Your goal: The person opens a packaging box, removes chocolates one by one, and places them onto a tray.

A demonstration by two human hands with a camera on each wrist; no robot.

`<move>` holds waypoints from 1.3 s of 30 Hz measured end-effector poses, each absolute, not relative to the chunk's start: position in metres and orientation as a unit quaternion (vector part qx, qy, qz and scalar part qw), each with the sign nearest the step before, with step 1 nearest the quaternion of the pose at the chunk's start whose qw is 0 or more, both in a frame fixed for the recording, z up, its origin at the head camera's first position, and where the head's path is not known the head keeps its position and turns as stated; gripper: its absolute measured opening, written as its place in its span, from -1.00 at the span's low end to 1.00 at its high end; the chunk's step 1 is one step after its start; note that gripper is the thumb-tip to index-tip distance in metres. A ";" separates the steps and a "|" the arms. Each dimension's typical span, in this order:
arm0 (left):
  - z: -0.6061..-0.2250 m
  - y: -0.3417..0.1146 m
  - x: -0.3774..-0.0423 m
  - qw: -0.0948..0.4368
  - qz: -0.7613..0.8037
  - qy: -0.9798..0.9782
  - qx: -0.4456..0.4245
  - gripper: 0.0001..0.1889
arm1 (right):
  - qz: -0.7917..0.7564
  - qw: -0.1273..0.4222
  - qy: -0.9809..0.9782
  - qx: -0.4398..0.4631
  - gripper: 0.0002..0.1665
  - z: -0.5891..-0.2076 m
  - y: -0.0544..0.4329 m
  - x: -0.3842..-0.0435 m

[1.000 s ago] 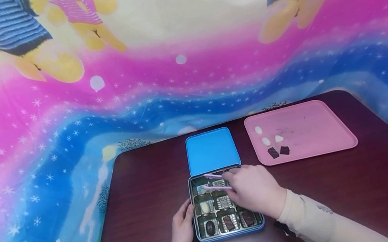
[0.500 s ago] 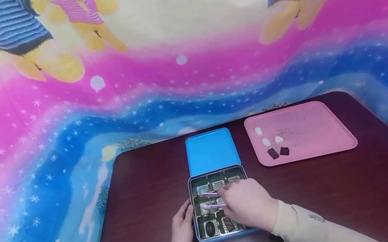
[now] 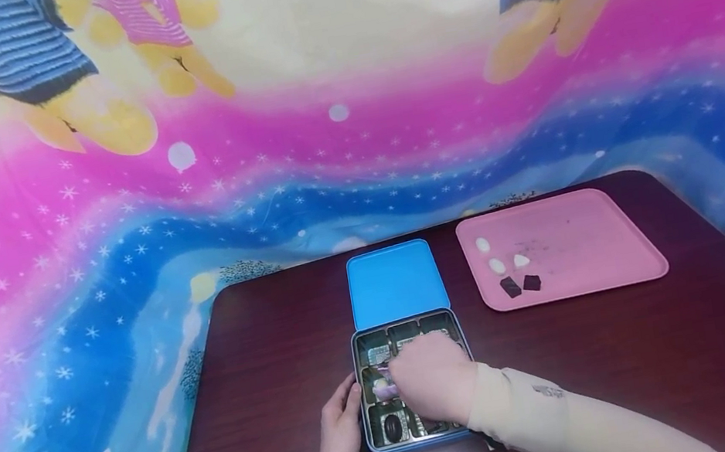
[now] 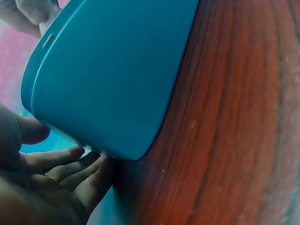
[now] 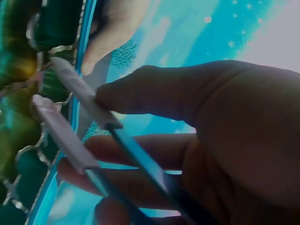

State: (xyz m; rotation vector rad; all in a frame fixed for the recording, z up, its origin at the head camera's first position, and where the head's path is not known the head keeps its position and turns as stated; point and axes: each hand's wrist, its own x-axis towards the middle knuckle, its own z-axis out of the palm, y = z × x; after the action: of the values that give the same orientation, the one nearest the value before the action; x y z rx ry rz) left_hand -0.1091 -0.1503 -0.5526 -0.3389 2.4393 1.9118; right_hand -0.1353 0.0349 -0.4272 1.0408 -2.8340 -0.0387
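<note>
My left hand (image 3: 341,436) rests its fingers against the left side of a blue tin (image 4: 108,84), thumb near the rim. In the head view, the tin's tray is divided into several compartments. My right hand (image 3: 434,375) holds small tongs (image 5: 70,136) with lilac tips and metal arms, thumb on one arm and fingers at the other. The tong tips reach into the middle-left compartment, beside a white oval chocolate (image 3: 379,386). A dark oval chocolate (image 3: 393,428) lies in the front-left compartment. The right hand covers much of the middle and right of the tin.
Behind the tin lies its blue lid (image 3: 395,282). A pink tray (image 3: 591,246) at the back right carries white pieces (image 3: 497,266) and dark square chocolates (image 3: 531,283). A patterned cloth (image 3: 258,187) hangs behind the dark wooden table (image 3: 272,372).
My right hand has brought the tongs forward and left, from the back compartments to the white chocolate in the middle-left one. Its tips have drawn closer together. The left hand has stayed put.
</note>
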 end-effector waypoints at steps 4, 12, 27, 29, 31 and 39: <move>-0.552 -0.149 -0.109 0.017 0.611 0.784 -0.107 -0.49 | -0.036 0.046 -0.937 0.345 -0.75 -0.423 0.023 -0.136; -0.551 -0.149 -0.110 0.024 0.611 0.782 -0.116 -0.49 | -0.087 0.008 -0.938 0.336 -0.75 -0.422 0.002 -0.135; -0.554 -0.153 -0.109 0.033 0.627 0.772 -0.100 -0.47 | -0.146 -0.016 -0.933 0.330 -0.85 -0.425 -0.020 -0.135; -0.554 -0.153 -0.109 0.036 0.626 0.772 -0.100 -0.48 | -0.150 -0.016 -0.932 0.329 -0.86 -0.426 -0.022 -0.135; -0.554 -0.153 -0.110 0.038 0.623 0.774 -0.106 -0.49 | -0.153 -0.012 -0.931 0.331 -0.87 -0.427 -0.023 -0.136; -0.553 -0.152 -0.111 0.029 0.616 0.780 -0.105 -0.50 | -0.150 -0.006 -0.922 0.358 -0.89 -0.426 -0.019 -0.141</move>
State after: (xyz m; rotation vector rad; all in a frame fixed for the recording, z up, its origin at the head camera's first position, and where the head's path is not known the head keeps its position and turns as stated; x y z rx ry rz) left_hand -0.1111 -0.1519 -0.5528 -0.3249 2.4055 1.9002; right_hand -0.1409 -0.0192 -0.4259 1.1290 -2.9058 -0.4719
